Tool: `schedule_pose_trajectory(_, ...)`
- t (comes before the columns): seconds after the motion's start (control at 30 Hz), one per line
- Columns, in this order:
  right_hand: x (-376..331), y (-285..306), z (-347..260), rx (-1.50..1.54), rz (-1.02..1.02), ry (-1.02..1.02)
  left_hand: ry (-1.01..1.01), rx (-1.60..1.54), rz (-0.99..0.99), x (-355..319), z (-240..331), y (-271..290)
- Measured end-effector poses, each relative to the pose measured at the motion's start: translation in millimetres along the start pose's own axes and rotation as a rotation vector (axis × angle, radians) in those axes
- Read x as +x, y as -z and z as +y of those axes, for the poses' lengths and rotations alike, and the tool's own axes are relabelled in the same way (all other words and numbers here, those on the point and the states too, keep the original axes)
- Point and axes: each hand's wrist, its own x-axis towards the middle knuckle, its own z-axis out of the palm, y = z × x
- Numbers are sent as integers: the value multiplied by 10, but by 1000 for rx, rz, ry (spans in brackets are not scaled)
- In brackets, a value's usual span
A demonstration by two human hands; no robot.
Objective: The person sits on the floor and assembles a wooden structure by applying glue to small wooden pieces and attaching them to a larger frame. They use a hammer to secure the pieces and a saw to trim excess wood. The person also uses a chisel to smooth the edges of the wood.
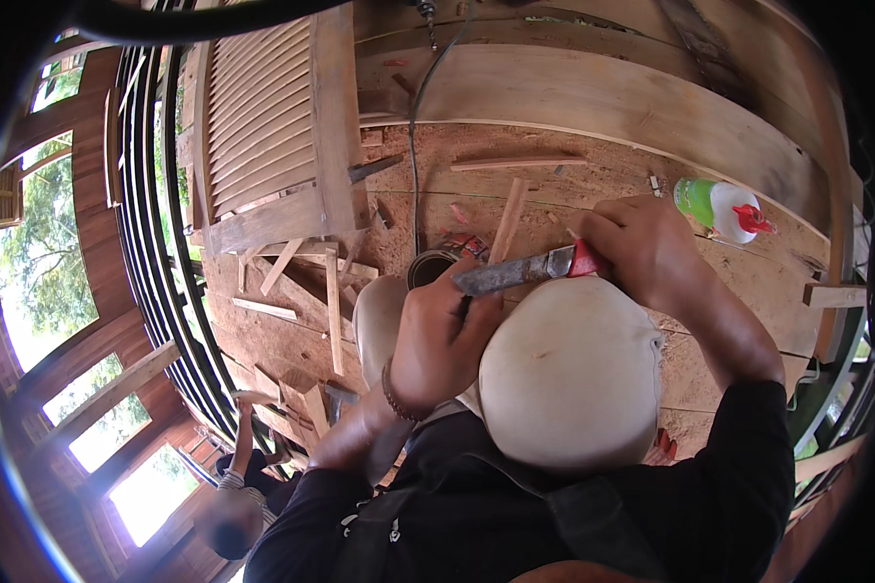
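My right hand [649, 255] is closed around the red handle of a knife [515, 273], which has a broad, stained grey blade. The blade points left across my raised knee, in pale trousers. My left hand [444, 335], with a beaded bracelet at its wrist, is curled right at the blade's tip. The blade covers part of its fingers, and whatever they grip is hidden. Just beyond that hand, an open tin [432, 264] stands on the floor beside a thin wooden strip [508, 222].
A louvred wooden shutter [262, 126] lies at the far left, offcuts [333, 311] below it. A cable [415, 165] crosses the dusty boards. At the right lies a green-and-white bottle with a red cap [724, 209]. Another person [238, 496] works at the lower left. Wide planks [593, 92] lie at the back.
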Motion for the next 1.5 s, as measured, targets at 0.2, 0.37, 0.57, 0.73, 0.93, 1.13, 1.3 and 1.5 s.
schedule_pose_trajectory(0.2, -84, 55, -99, 10, 80, -14, -68, 124, 15, -76, 165, 53)
schedule_pose_trajectory(0.37, -166, 9, -121, 0, 145, -59, -71, 183, -2, -151, 177, 92)
schedule_pose_trajectory(0.57, -83, 26, -119, 0, 149, 1, -144, 243, 21, -157, 158, 111)
schedule_pose_trajectory(0.73, -198, -67, -82, 23, 170, -63, -193, 263, 32, -256, 136, 82)
schedule_pose_trajectory(0.93, -79, -71, -86, 29, 165, 14, -251, 352, 15, -218, 68, 135)
schedule_pose_trajectory(1.13, -189, -188, -92, 122, 242, -241, -136, 234, -18, -398, -13, 103)
schedule_pose_trajectory(1.3, 114, -343, -68, 986, 144, -456, 249, -428, -143, -153, -50, 97)
schedule_pose_trajectory(1.5, 512, -205, -250, 1403, 47, -365, 386, -872, -247, -22, -142, 7)
